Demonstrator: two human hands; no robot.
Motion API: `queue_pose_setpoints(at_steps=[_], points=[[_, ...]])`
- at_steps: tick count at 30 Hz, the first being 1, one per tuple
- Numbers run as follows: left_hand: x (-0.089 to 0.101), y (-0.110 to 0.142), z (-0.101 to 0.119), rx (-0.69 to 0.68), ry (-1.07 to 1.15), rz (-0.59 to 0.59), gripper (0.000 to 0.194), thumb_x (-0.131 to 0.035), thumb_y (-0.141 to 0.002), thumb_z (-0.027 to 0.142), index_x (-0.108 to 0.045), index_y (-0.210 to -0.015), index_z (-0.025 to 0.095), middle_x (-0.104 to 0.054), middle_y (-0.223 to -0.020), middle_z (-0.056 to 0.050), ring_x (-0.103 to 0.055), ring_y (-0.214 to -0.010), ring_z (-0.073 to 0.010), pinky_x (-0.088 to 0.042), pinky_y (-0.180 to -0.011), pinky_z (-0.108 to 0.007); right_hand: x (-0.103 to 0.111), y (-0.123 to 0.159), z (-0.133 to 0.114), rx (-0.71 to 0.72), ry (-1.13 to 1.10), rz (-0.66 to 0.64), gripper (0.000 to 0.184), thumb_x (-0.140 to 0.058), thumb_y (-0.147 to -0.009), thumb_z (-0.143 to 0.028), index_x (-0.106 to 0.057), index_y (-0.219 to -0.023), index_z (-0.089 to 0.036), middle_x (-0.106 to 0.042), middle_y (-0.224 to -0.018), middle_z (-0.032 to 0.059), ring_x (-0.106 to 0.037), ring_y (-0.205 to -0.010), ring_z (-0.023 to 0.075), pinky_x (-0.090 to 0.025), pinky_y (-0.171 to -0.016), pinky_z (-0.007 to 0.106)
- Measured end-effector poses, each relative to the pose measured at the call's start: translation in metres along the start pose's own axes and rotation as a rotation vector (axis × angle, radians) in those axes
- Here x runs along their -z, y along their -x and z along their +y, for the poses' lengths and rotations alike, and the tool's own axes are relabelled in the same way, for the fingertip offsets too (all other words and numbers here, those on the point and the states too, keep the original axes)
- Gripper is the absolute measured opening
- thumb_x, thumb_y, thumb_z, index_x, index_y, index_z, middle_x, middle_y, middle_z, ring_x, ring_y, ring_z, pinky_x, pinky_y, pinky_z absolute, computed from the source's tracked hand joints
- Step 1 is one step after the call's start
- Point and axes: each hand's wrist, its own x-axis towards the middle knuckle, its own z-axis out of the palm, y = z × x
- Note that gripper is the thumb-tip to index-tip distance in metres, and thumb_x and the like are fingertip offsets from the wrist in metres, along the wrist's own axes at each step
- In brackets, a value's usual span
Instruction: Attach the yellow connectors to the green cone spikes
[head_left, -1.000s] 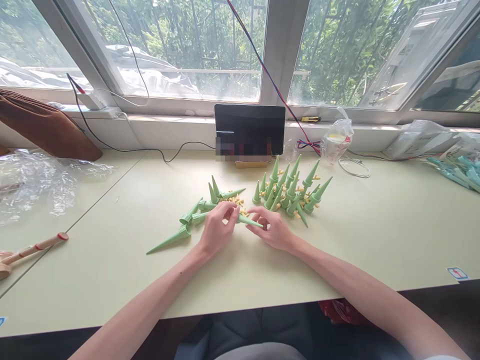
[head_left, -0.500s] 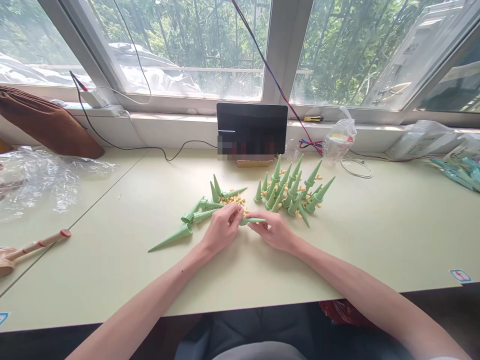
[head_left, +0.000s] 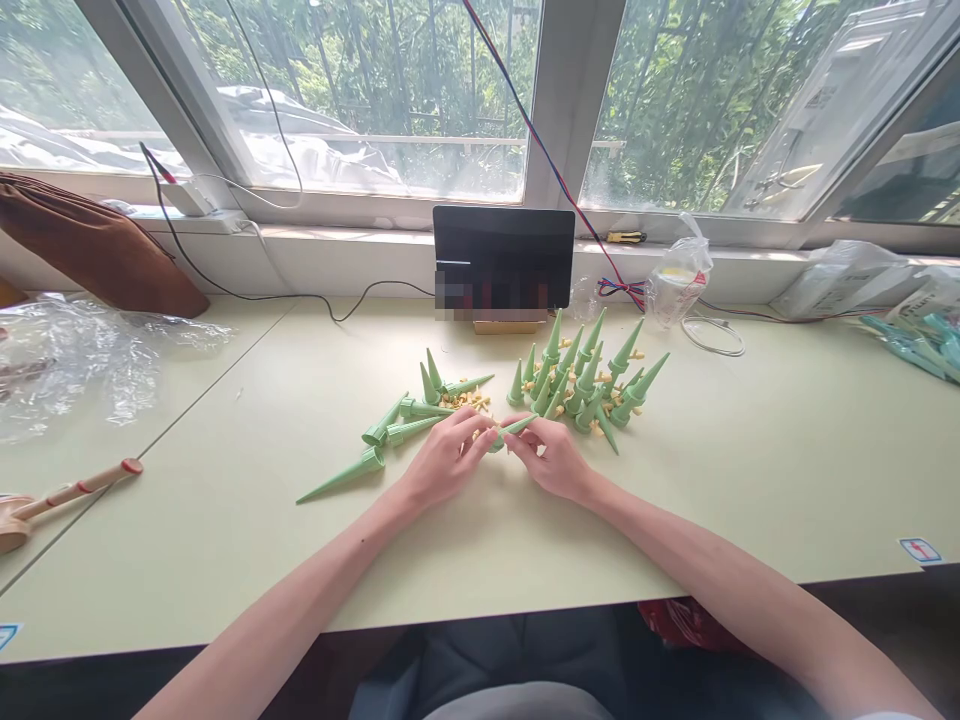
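Note:
Between my two hands is a green plastic watering spike [head_left: 519, 425], its pointed end slanting up to the right. My left hand [head_left: 446, 455] pinches its wide collar end. The fingers of my right hand [head_left: 551, 458] close around the spike near the collar; what their tips press on is partly hidden. Beyond my left hand lies a pile of small yellow valve pieces [head_left: 466, 398]. Loose green spikes [head_left: 345, 475] rest to the left of that pile. At the right stands a cluster of green spikes with yellow valves fitted [head_left: 585, 385].
A black tablet [head_left: 502, 255] leans at the back by the window sill. A bagged cup [head_left: 675, 280] and a white cable [head_left: 716, 337] sit right of it. Clear plastic wrap [head_left: 112, 360] and a wooden stick-like object [head_left: 79, 488] are on the left. Teal items [head_left: 922, 345] lie far right.
The held spike has turned, its tip swinging from pointing right and slightly down to pointing up and right. My right fingers have shifted close to its collar. The view moved slightly early on.

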Motion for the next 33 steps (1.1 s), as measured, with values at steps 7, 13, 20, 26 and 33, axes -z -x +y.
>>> queue_pose_setpoints(at_steps=[7,13,20,26,33], points=[[0.0002,0.0026,-0.0021,-0.084,-0.026,-0.101,0.027,-0.060,-0.092,0.032,-0.060,-0.117,0.022,-0.058,-0.105,-0.004,-0.046,-0.059,-0.0087,-0.044,-0.063,-0.028,0.0005,-0.0008,-0.0002,0.006,0.000,0.000,0.026,-0.052,-0.098,-0.040,-0.063,-0.105,-0.017,-0.067,-0.080,0.0047,-0.058,-0.055,0.0120,-0.044,-0.050,0.025],[-0.0015,0.0032,-0.0045,-0.101,-0.046,-0.118,0.023,-0.057,-0.092,0.023,-0.060,-0.115,0.022,-0.059,-0.102,-0.003,-0.048,-0.058,-0.0079,-0.044,-0.063,-0.028,0.0015,-0.0017,-0.0012,0.003,-0.016,-0.019,0.022,-0.053,-0.098,-0.037,-0.062,-0.103,-0.018,-0.061,-0.073,0.0011,-0.055,-0.054,0.0116,-0.041,-0.049,0.025],[-0.0005,0.0026,-0.0020,-0.084,-0.070,-0.126,0.017,-0.060,-0.089,0.021,-0.061,-0.106,0.021,-0.058,-0.094,0.000,-0.045,-0.057,-0.0080,-0.041,-0.063,-0.027,0.0020,-0.0024,-0.0023,-0.016,-0.014,-0.051,0.021,-0.052,-0.098,-0.039,-0.060,-0.098,-0.019,-0.059,-0.074,0.0003,-0.050,-0.053,0.0102,-0.041,-0.050,0.024],[0.0003,0.0015,0.0034,-0.075,-0.065,-0.123,0.008,-0.063,-0.084,0.021,-0.059,-0.091,0.018,-0.054,-0.078,0.003,-0.042,-0.058,-0.0093,-0.035,-0.060,-0.025,0.0028,-0.0036,-0.0048,-0.027,0.018,-0.047,0.024,-0.053,-0.097,-0.042,-0.054,-0.087,-0.020,-0.059,-0.072,-0.0011,-0.040,-0.047,0.0080,-0.033,-0.045,0.024],[0.0012,-0.0002,0.0028,-0.018,0.010,-0.076,0.007,-0.061,-0.081,0.021,-0.058,-0.086,0.018,-0.037,-0.059,0.008,-0.033,-0.053,-0.0086,-0.029,-0.054,-0.023,0.0022,-0.0041,-0.0020,-0.036,0.020,-0.034,0.018,-0.050,-0.097,-0.036,-0.057,-0.099,-0.019,-0.059,-0.072,-0.0004,-0.048,-0.052,0.0106,-0.039,-0.049,0.024]])
